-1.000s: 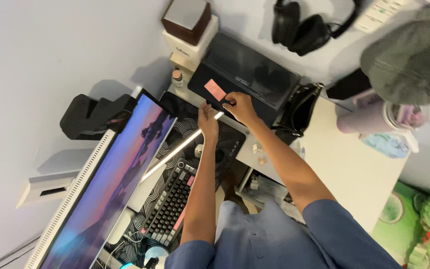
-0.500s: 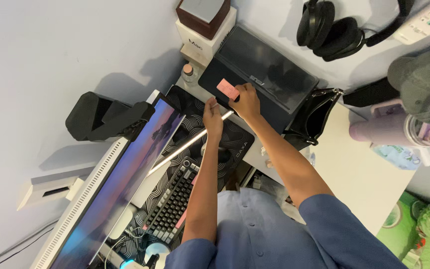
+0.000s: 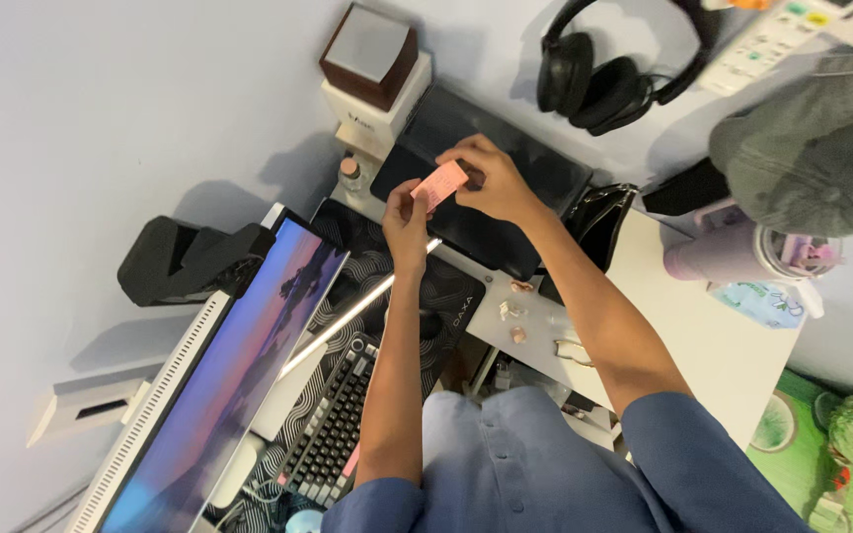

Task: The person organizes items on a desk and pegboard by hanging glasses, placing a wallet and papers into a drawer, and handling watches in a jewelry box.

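While both hands meet above the flat black laptop, a small pink paper card is pinched between them, raised over the laptop's lid. Far to the laptop's left stands a wide monitor showing a purple and blue picture, with a black mechanical keyboard on a black patterned desk mat just beside it. Nearer the laptop, the left hand grips the card's lower edge with thumb and fingertips closed on it. The right hand clamps the card's upper end, fingers curled round it. Behind the laptop sits a brown and grey cube on a white box. Right of the laptop, black over-ear headphones lie, and a lilac tumbler rests on the white desk.
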